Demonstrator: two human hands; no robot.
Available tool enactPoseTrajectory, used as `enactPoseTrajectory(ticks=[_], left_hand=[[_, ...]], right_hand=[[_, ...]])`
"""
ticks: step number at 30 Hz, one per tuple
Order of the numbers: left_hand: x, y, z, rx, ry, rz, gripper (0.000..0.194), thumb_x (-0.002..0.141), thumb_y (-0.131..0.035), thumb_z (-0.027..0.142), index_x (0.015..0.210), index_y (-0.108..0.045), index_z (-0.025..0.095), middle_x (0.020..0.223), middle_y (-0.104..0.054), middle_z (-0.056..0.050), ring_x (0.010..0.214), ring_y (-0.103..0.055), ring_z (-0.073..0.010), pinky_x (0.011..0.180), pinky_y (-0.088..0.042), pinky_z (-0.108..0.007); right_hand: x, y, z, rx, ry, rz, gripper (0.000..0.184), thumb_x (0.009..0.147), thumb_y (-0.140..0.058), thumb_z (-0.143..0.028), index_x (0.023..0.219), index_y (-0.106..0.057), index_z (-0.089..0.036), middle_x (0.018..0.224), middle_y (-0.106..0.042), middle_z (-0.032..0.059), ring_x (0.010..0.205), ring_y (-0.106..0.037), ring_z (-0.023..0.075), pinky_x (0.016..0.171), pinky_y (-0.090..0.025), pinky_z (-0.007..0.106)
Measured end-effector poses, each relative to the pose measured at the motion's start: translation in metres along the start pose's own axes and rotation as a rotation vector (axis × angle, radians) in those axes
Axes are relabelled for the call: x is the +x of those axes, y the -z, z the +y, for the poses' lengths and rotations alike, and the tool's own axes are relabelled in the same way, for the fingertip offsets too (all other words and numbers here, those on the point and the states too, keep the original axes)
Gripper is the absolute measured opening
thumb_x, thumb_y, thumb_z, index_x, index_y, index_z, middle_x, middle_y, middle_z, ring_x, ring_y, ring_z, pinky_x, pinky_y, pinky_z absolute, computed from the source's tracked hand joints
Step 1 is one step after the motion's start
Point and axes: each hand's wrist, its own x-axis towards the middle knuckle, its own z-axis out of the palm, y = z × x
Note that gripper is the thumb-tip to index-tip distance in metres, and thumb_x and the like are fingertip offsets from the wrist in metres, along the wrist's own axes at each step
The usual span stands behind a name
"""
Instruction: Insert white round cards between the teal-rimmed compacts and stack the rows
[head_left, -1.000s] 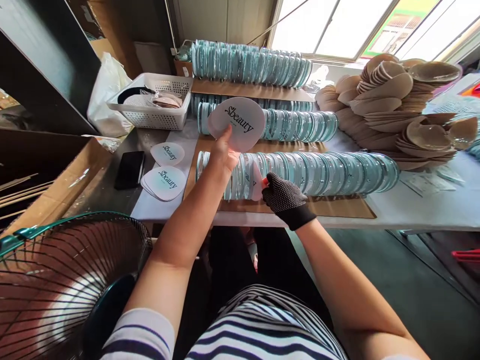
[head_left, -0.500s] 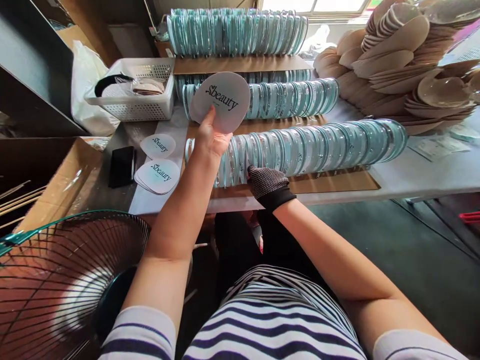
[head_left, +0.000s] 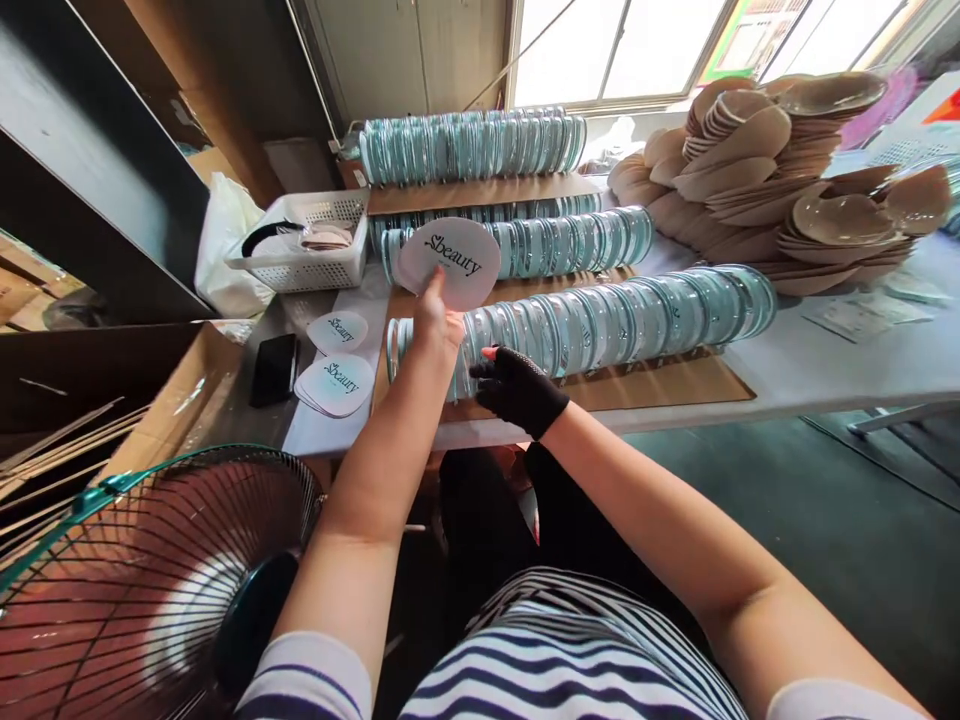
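My left hand (head_left: 442, 315) grips a rounded white card (head_left: 452, 262) printed "Sbeauty", thumb on its face; other cards seem to lie behind it. Just below it runs the front row of clear bluish plastic shells (head_left: 630, 315), standing on edge side by side. My right hand (head_left: 521, 388), in a black glove with bare fingertips, is at the near side of this row toward its left end. Its fingers are slightly apart and show nothing held. Left of my left forearm lie a small stack of the same cards (head_left: 336, 388) and another card (head_left: 337, 330).
More shell rows (head_left: 472, 145) stand behind on brown cardboard (head_left: 660, 385). Beige cup-shaped pieces (head_left: 750, 180) are piled at right. A white basket (head_left: 315, 268) and a phone (head_left: 274, 370) are at left. A fan (head_left: 172, 590) stands close at lower left.
My right hand has carried a card from beside the front row into it, and the hand now shows no card. My left hand keeps its cards. The view has shifted.
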Motion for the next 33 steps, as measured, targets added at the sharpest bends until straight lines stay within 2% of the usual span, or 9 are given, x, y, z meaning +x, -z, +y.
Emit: enactPoseTrajectory(ticks=[5,10,12,16,20,23,26,29,33], left_hand=[[0.001,0.004,-0.010,0.016,-0.135,-0.030,0.050,0.090,-0.058,0.018,0.138,-0.051,0.022,0.141,-0.057,-0.010,0.128,-0.056,-0.0216,0.104,-0.048,-0.038],[0.002,0.006,-0.013,0.038,-0.106,-0.044,0.049,0.090,-0.057,0.021,0.139,-0.051,0.021,0.142,-0.056,-0.011,0.128,-0.055,-0.0224,0.105,-0.048,-0.039],[0.002,0.007,-0.012,0.044,-0.124,-0.053,0.052,0.090,-0.058,0.020,0.141,-0.048,0.022,0.141,-0.057,-0.010,0.127,-0.056,-0.0219,0.104,-0.048,-0.039],[0.000,0.007,-0.011,0.056,-0.163,-0.065,0.052,0.090,-0.057,0.020,0.142,-0.048,0.022,0.139,-0.058,-0.010,0.127,-0.056,-0.0220,0.104,-0.049,-0.038],[-0.001,0.007,-0.013,0.091,-0.192,-0.059,0.049,0.092,-0.055,0.022,0.140,-0.050,0.022,0.139,-0.058,-0.009,0.128,-0.056,-0.0212,0.104,-0.048,-0.037],[0.000,0.006,-0.014,0.115,-0.193,-0.057,0.047,0.093,-0.053,0.024,0.140,-0.049,0.022,0.141,-0.056,-0.009,0.128,-0.055,-0.0205,0.104,-0.049,-0.037],[0.001,0.006,-0.015,0.110,-0.199,-0.051,0.046,0.093,-0.053,0.021,0.139,-0.050,0.024,0.142,-0.055,-0.008,0.127,-0.056,-0.0198,0.101,-0.051,-0.035],[-0.006,0.007,-0.016,0.093,-0.255,-0.072,0.046,0.091,-0.056,0.019,0.136,-0.051,0.019,0.140,-0.057,-0.010,0.124,-0.058,-0.0208,0.098,-0.053,-0.035],[-0.028,0.009,-0.016,0.167,-0.303,-0.109,0.039,0.087,-0.062,0.022,0.126,-0.060,0.020,0.126,-0.067,-0.007,0.120,-0.061,-0.0207,0.096,-0.054,-0.033]], right_hand=[[0.001,0.000,-0.009,-0.086,-0.180,-0.026,0.008,0.092,-0.045,-0.028,0.096,-0.049,-0.022,0.055,-0.045,-0.0081,0.043,-0.043,0.0101,0.048,-0.043,0.021],[-0.002,-0.006,-0.012,0.217,-0.061,-0.022,0.014,0.093,-0.042,-0.027,0.081,-0.041,-0.022,0.059,-0.049,-0.0066,0.041,-0.039,0.0061,0.048,-0.041,0.018],[-0.003,-0.005,-0.009,0.120,-0.075,-0.017,0.008,0.089,-0.049,-0.025,0.087,-0.042,-0.023,0.057,-0.047,-0.0079,0.043,-0.043,0.0086,0.049,-0.046,0.021],[-0.008,0.005,-0.008,-0.095,-0.005,0.024,0.031,0.078,-0.064,-0.022,0.105,-0.049,-0.023,0.054,-0.043,-0.0106,0.045,-0.044,0.0097,0.050,-0.053,0.028],[-0.011,0.010,-0.006,-0.101,0.058,0.032,0.033,0.088,-0.049,-0.035,0.118,-0.050,-0.021,0.058,-0.046,-0.0081,0.046,-0.044,0.0080,0.054,-0.051,0.024],[-0.012,0.011,0.003,-0.676,0.053,0.099,0.032,0.092,-0.040,-0.039,0.115,-0.053,-0.021,0.059,-0.052,-0.0042,0.050,-0.052,0.0125,0.056,-0.051,0.027],[-0.015,0.014,0.004,-1.338,0.082,0.194,0.023,0.083,-0.057,-0.037,0.093,-0.062,-0.017,0.070,-0.064,0.0061,0.070,-0.064,0.0208,0.069,-0.052,0.033],[-0.014,0.017,-0.023,-1.650,0.299,0.298,0.024,0.084,-0.055,-0.038,0.084,-0.065,-0.017,0.082,-0.070,0.0103,0.082,-0.067,0.0242,0.077,-0.050,0.034],[-0.002,0.013,-0.081,-1.359,0.894,0.593,0.044,0.093,-0.038,-0.034,0.129,-0.054,-0.014,0.117,-0.067,0.0135,0.103,-0.065,0.0207,0.090,-0.050,0.035]])
